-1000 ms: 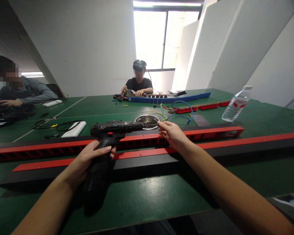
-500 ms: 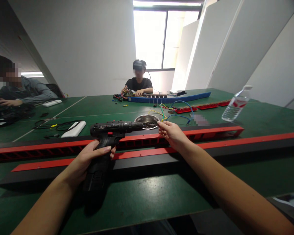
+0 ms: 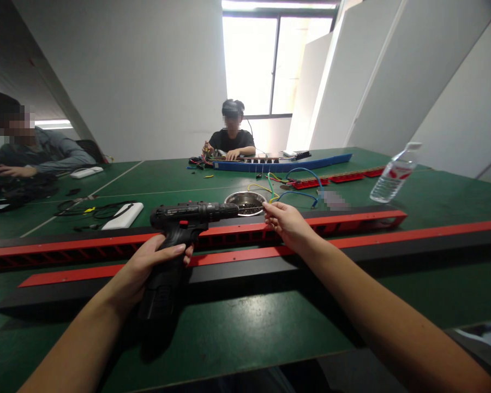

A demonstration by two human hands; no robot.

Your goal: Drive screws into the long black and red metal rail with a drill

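My left hand (image 3: 153, 259) is wrapped round the handle of a black cordless drill (image 3: 180, 218), which points to the right. A thin bit (image 3: 249, 208) sticks out of its chuck. At the tip of that bit, my right hand (image 3: 284, 221) pinches thumb and forefinger together; whatever is between them is too small to make out. Behind the bit stands a metal bowl (image 3: 233, 197) holding small dark pieces. Two long red-and-black rails lie below my hands, a near rail (image 3: 245, 279) and a far rail (image 3: 106, 244).
On the green table (image 3: 245, 338), a tilted water bottle (image 3: 394, 174) stands at right. A white box (image 3: 123, 216) and black cables (image 3: 79, 207) lie left; coloured wires (image 3: 297, 196) lie behind the bowl. One person (image 3: 232, 139) works across the table at a blue rail (image 3: 286, 165), another person (image 3: 53, 147) sits left.
My hands and the drill have barely moved. Across the table, the person's hand near the wires has shifted slightly.
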